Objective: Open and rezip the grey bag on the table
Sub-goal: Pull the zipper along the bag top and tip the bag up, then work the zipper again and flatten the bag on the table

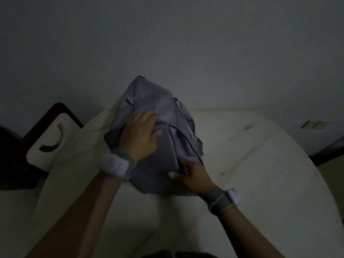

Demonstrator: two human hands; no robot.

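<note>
Cream wood and a dark frame mark the chair (pixel 50 138) at the left edge of the frame, pushed in beside the pale round surface (pixel 251 155) I am working at. Moving right, my left hand (pixel 138 135) lies flat and spread on the grey bag (pixel 149 108), fingers open, pressing the cloth down; it grips nothing. A white band (pixel 113 165) sits on that wrist. The bag itself fills the middle of the frame, resting on the surface and leaning away from me toward the wall. A zip line (pixel 172 126) curves across its front just right of my left fingertips, and from here it looks closed along the stretch I can see, though the dim light makes me unsure. Further right and lower, my right hand (pixel 191 174) is pinched on the bag's near right edge, thumb on top; I cannot tell whether it holds a zip pull or only fabric. I judge the task barely begun: no opening gapes, so both unzipping and rezipping appear to remain. A grey strap (pixel 221 201) circles my right wrist.
</note>
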